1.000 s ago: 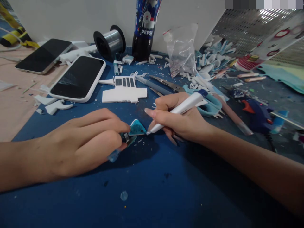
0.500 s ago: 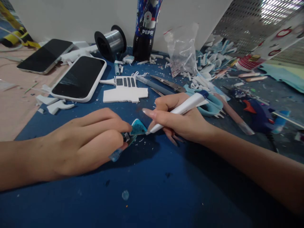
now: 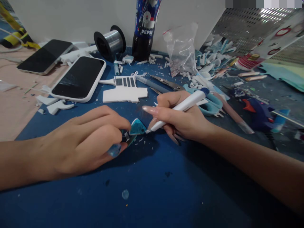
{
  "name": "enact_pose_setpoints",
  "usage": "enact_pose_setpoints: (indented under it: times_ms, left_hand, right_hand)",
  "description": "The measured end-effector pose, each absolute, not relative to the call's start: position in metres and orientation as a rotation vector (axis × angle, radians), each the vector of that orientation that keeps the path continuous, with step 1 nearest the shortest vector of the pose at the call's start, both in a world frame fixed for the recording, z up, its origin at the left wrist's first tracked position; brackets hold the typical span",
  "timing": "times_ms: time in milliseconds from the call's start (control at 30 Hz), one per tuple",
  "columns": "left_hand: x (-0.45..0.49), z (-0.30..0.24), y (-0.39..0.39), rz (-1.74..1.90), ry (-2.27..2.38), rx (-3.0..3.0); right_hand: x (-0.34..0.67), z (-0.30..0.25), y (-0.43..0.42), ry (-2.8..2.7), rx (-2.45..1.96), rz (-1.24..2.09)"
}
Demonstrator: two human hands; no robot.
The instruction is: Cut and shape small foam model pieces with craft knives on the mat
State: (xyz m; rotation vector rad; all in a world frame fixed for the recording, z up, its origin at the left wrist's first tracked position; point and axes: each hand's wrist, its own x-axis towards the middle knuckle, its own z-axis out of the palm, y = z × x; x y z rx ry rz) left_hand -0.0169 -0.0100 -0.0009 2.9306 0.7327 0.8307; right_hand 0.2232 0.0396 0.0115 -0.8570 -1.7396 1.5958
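My left hand (image 3: 80,144) lies on the blue mat (image 3: 147,186) with its fingertips pressed together on a small teal foam piece (image 3: 137,128). My right hand (image 3: 182,118) grips a white craft knife (image 3: 180,108) like a pen. The knife's tip touches the right edge of the teal piece. Small white shavings lie around the piece.
A white foam cut-out (image 3: 124,91) lies just behind my hands. Two phones (image 3: 79,78) (image 3: 45,56) rest at the left. A wire spool (image 3: 109,42), a Pepsi bottle (image 3: 145,30) and a plastic bag (image 3: 180,49) stand at the back. Scissors (image 3: 201,101) and a glue gun (image 3: 260,114) lie at the right.
My left thumb has curled in a little under the teal piece. The knife tip stays at the piece's edge; both hands have barely moved.
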Motion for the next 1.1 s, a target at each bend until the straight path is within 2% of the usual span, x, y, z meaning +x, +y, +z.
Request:
enact_pose_setpoints:
  times_ms: [133, 533, 767, 933, 1100]
  left_hand:
    - [-0.014, 0.001, -0.006, 0.91, 0.809, 2.849]
    - [-0.013, -0.002, -0.001, 0.806, 0.905, 2.683]
    - [-0.012, 0.002, -0.004, 0.86, 0.834, 2.733]
    - [-0.012, 0.0, -0.005, 0.858, 0.752, 2.684]
    - [-0.007, -0.004, -0.001, 0.796, 0.858, 2.686]
  right_hand:
    - [0.224, 0.01, 0.041, -1.623, -0.871, 1.642]
    - [0.223, 0.009, 0.037, -1.534, -0.789, 1.575]
    - [0.228, 0.012, 0.034, -1.501, -0.908, 1.377]
    - [0.231, 0.012, 0.026, -1.435, -1.0, 1.413]
    - [0.229, 0.008, 0.024, -1.422, -0.995, 1.417]
